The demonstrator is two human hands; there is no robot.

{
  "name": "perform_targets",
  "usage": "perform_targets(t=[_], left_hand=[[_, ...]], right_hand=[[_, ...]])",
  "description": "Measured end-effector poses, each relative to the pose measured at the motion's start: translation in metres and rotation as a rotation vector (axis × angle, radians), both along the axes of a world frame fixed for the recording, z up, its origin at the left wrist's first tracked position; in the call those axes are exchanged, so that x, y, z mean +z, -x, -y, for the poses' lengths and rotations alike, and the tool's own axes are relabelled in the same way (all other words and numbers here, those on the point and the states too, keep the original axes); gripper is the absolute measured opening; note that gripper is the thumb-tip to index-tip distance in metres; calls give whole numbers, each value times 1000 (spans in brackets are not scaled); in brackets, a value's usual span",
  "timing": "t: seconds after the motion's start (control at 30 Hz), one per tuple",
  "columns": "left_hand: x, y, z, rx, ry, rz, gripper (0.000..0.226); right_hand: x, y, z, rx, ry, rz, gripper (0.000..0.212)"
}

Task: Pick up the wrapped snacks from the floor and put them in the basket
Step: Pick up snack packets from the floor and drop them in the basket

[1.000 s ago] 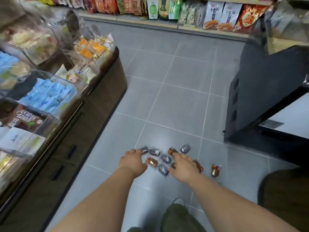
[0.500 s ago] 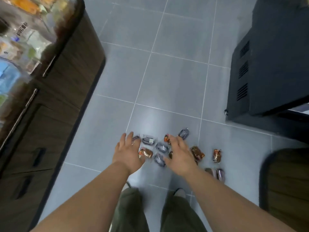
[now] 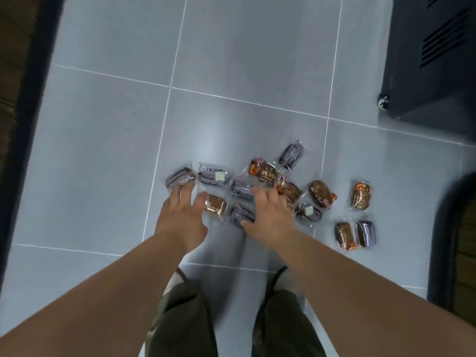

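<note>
1. Dark-rimmed container (image 3: pixel 440 228), brown inside, is sitting at the right edge, cut off by the frame; contents aren't showing.
2. Snacks (image 3: pixel 262 172) are all lying on the floor (image 3: pixel 231 60), just left of it: a dozen or so small oblong packs in clear crinkly film, some purple-grey, some glossy orange-brown.
3. L hand (image 3: pixel 180 217) is hanging open, fingers spread, tips touching the leftmost purple pack, thumb beside a brown one; gripping nothing.
4. R hand (image 3: pixel 270 217) is open too, fingers spreading over the pile's middle, holding nothing.
5. Floor is showing smooth grey square tiles w/ pale grout, slight sheen.
6. Black vented cabinet (image 3: pixel 425 73) is standing top right.
</note>
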State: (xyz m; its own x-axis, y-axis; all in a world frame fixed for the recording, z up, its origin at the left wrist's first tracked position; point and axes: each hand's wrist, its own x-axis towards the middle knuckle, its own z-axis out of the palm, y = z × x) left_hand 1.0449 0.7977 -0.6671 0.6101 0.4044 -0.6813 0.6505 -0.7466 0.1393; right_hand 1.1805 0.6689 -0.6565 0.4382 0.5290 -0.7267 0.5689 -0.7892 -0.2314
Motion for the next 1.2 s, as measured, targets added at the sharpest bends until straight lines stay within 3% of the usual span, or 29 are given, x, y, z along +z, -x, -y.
perform_targets(t=[0.37, 0.57, 0.73, 0.9, 1.07, 1.2], left_hand=[[-172, 2, 4, -148, 50, -81, 78], [-226, 2, 6, -160, 47, -124, 84], [-252, 10, 15, -155, -41, -56, 80], [-256, 17, 20, -143, -87, -5, 59], [-211, 32, 29, 312, 171, 40, 59], [-152, 34, 26, 463, 91, 99, 71]], right_hand=[[-169, 8, 23, 134, 142, -82, 89], [-230, 26, 30, 248, 187, -80, 92], [-258, 38, 42, 250, 216, -55, 90], [-255, 36, 44, 156, 213, -106, 88], [-209, 37, 38, 48, 159, -67, 84], [-146, 33, 23, -54, 76, 44, 79]])
